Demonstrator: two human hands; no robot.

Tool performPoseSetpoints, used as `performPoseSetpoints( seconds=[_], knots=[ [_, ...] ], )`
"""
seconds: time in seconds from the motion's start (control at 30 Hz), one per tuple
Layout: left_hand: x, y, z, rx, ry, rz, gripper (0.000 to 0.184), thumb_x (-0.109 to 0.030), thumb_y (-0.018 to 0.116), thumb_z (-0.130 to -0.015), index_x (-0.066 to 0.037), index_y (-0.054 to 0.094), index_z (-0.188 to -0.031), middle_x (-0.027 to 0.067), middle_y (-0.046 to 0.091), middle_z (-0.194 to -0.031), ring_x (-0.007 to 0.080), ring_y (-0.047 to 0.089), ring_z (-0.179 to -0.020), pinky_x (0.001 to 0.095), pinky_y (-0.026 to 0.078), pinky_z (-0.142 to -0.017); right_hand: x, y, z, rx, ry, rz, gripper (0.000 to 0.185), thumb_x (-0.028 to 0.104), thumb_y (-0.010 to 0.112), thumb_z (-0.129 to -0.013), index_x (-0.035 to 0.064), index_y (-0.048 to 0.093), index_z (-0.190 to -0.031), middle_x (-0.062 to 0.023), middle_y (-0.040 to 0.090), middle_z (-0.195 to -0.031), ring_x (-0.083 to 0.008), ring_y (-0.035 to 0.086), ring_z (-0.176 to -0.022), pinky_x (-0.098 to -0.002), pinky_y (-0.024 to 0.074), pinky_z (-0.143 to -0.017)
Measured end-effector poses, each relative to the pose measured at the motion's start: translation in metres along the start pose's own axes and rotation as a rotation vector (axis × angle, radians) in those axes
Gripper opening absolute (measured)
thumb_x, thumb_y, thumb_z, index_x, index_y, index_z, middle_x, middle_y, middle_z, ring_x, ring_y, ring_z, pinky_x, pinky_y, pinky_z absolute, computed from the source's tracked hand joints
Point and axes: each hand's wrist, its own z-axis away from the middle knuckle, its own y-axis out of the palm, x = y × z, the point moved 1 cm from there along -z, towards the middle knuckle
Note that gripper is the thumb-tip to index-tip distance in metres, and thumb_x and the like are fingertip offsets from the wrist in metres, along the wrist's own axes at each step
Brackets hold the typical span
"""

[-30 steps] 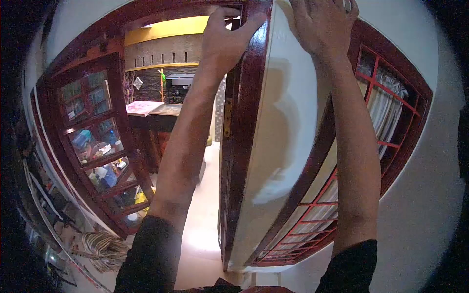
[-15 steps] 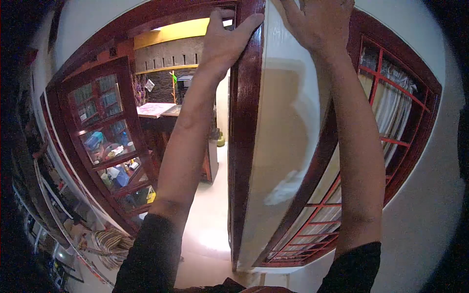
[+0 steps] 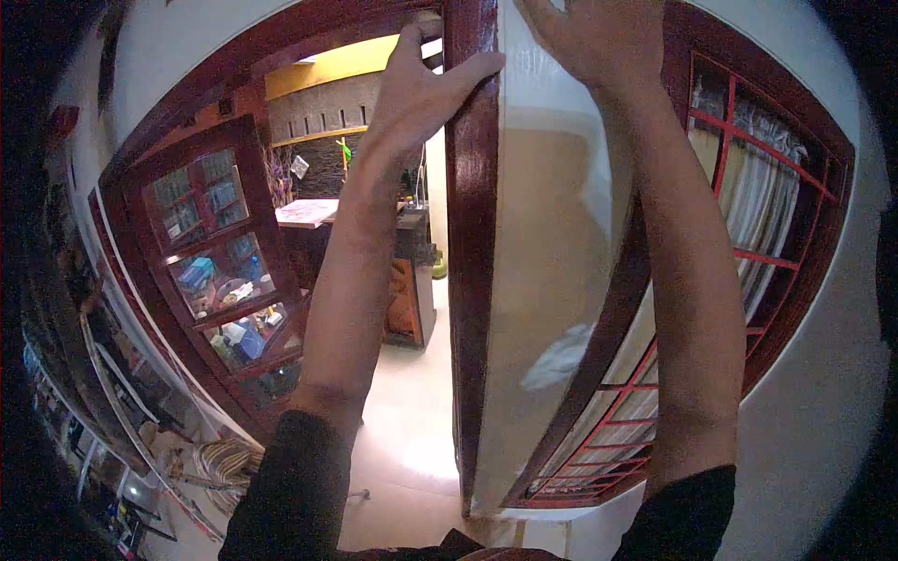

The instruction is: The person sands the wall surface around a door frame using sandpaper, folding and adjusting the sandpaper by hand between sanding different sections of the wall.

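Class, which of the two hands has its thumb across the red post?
The left hand: its thumb lies across the post. The right hand is over the pale wall, partly cut off by the picture's top edge.

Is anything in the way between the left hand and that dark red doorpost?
Nothing visible: the left hand lies right against the dark red doorpost, its thumb across the front face.

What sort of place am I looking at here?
Probably a home, near an entrance: a glass-paned door stands open on the left, a pale curtain hangs behind red window bars on the right, and a dark counter is visible through the opening.
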Motion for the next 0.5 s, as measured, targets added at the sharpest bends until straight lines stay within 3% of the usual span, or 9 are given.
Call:
performPoseSetpoints(
  seconds=[0.07, 0.13, 0.23, 0.27, 0.5],
  knots=[
    [0.000, 0.000, -0.001, -0.009, 0.044, -0.032, 0.088, -0.050, 0.082, -0.069, 0.003, 0.048, -0.132, 0.0161, 0.061, -0.119, 0.0244, 0.060, -0.107, 0.0347, 0.047, -0.094, 0.001, -0.003, 0.000, 0.013, 0.008, -0.008, 0.056, 0.046, 0.050, -0.093, 0.0140, 0.048, -0.139, -0.0157, 0.042, -0.146, -0.0279, 0.033, -0.139, -0.0535, 0.0196, -0.114],
    [-0.017, 0.002, 0.009, -0.058, 0.067, 0.017, 0.074, -0.035, 0.082, -0.076, 0.007, 0.047, -0.127, 0.0194, 0.066, -0.105, 0.0236, 0.066, -0.091, 0.0332, 0.055, -0.080, 0.001, -0.003, 0.001, 0.029, 0.027, -0.010, 0.056, 0.045, 0.050, -0.093, 0.0139, 0.047, -0.139, -0.0154, 0.042, -0.146, -0.0279, 0.033, -0.139, -0.0533, 0.0191, -0.114],
    [-0.019, 0.000, 0.008, -0.022, 0.033, 0.006, 0.079, -0.036, 0.084, -0.074, 0.010, 0.045, -0.126, 0.0208, 0.068, -0.100, 0.0199, 0.068, -0.083, 0.0293, 0.057, -0.071, -0.003, -0.001, 0.003, 0.024, 0.023, -0.011, 0.056, 0.044, 0.050, -0.093, 0.0148, 0.046, -0.140, -0.0152, 0.041, -0.146, -0.0277, 0.033, -0.139, -0.0530, 0.0188, -0.114],
    [-0.022, 0.001, 0.010, -0.045, 0.059, 0.096, 0.080, -0.035, 0.084, -0.074, 0.011, 0.044, -0.126, 0.0169, 0.069, -0.092, 0.0179, 0.068, -0.075, 0.0291, 0.057, -0.066, -0.003, -0.001, 0.003, 0.026, 0.023, -0.026, 0.056, 0.044, 0.050, -0.093, 0.0154, 0.045, -0.141, -0.0151, 0.042, -0.146, -0.0277, 0.033, -0.139, -0.0530, 0.0187, -0.115],
    [-0.022, -0.001, 0.010, -0.053, 0.182, -0.072, 0.075, -0.033, 0.083, -0.074, 0.011, 0.048, -0.122, 0.0197, 0.066, -0.105, 0.0205, 0.067, -0.088, 0.0306, 0.056, -0.078, -0.007, 0.007, 0.004, -0.007, 0.009, -0.074, 0.057, 0.042, 0.052, -0.092, 0.0171, 0.043, -0.142, -0.0149, 0.044, -0.144, -0.0277, 0.033, -0.138, -0.0531, 0.0183, -0.115]
  ],
)
